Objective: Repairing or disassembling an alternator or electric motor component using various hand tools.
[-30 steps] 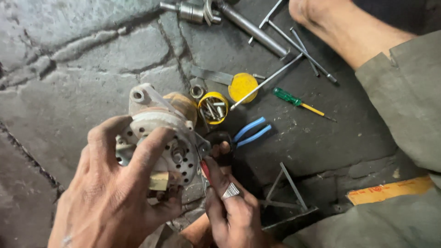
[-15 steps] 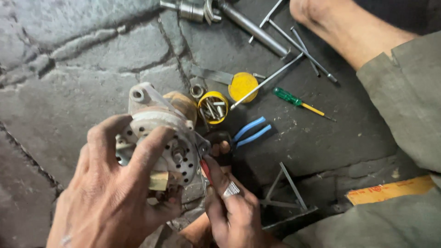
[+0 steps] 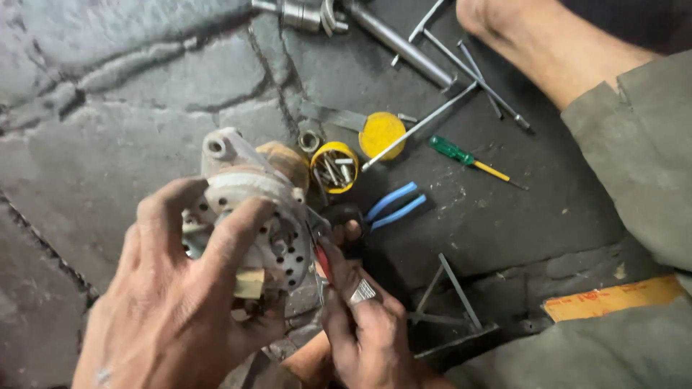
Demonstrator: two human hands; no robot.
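Your left hand (image 3: 169,310) fills the lower left of the frame, its fingers curled around a grimy round metal motor part (image 3: 252,209) held just above the stone floor (image 3: 108,108). Your right hand (image 3: 364,331), at the lower centre, pinches a thin red-handled tool (image 3: 322,261) against the part's perforated face. Just right of the part lie blue-handled pliers (image 3: 393,205), a small yellow tin of screws (image 3: 335,166) and a green screwdriver (image 3: 465,157).

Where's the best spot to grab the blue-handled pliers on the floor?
Grip the pliers by the two blue handles, coming from the right. They lie flat, handles splayed toward open floor; the jaw end sits close to the right hand and the metal housing.
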